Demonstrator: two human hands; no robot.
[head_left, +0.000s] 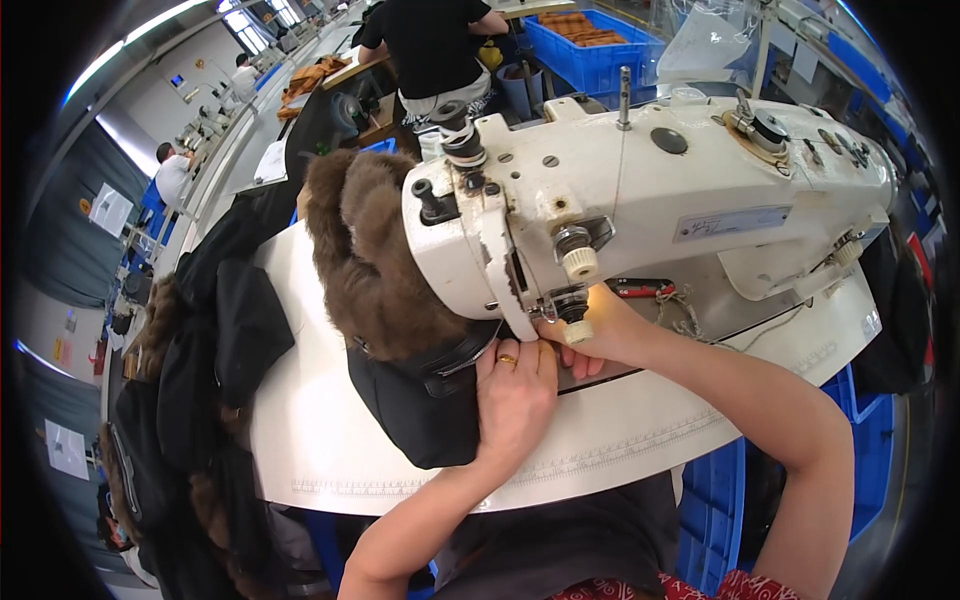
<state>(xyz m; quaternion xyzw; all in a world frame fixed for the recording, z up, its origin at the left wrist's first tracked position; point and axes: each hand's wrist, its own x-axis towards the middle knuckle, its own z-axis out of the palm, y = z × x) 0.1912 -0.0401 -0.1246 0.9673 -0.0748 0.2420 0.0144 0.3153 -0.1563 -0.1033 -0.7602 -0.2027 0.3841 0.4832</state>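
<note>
A white sewing machine [640, 190] stands before me, its head over the work. Under the left side of that head lies a black garment [415, 410] with thick brown fur [375, 260] and what looks like a zipper along its edge. My left hand [517, 400], a ring on one finger, has its fingers bent over the garment's edge close to the needle area. Just to the right, my right hand [600, 328] reaches in behind the machine's tension knobs [578, 262]. Its fingers are curled and partly hidden, so what they hold does not show. The needle is also hidden.
More black, fur-trimmed garments [190, 390] hang over the left edge of the white table [300, 440]. Red-handled snips [640, 288] and loose thread lie beneath the machine arm. Blue crates [712, 500] stand below right; a co-worker [430, 45] is beyond the machine.
</note>
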